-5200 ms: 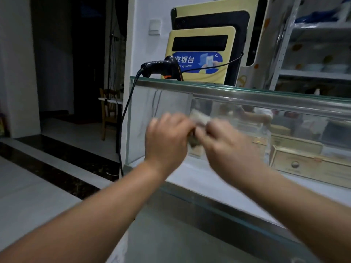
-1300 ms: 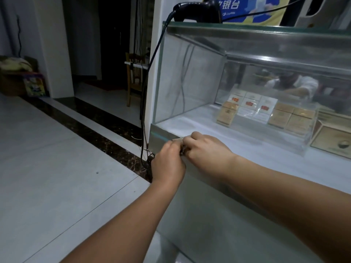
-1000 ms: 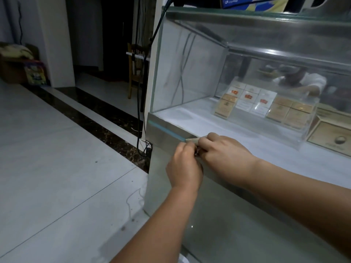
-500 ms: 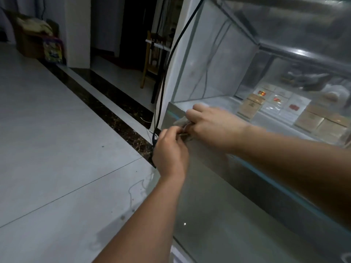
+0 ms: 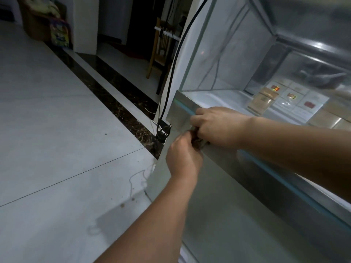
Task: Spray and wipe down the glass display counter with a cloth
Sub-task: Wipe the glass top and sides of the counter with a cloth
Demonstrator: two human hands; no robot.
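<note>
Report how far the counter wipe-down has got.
Done: cannot tell. The glass is clear enough to show the boxes inside, but that proves nothing. In hand: the left hand and right hand grip a mostly hidden cloth against the metal band at the near corner. Left: likely the band's run to the right and the lower panel.

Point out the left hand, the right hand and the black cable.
left hand [image 5: 183, 158], head view, back of the hand.
right hand [image 5: 218, 126], head view, back of the hand.
cable [image 5: 176, 57], head view, its upper sloping stretch.
</note>
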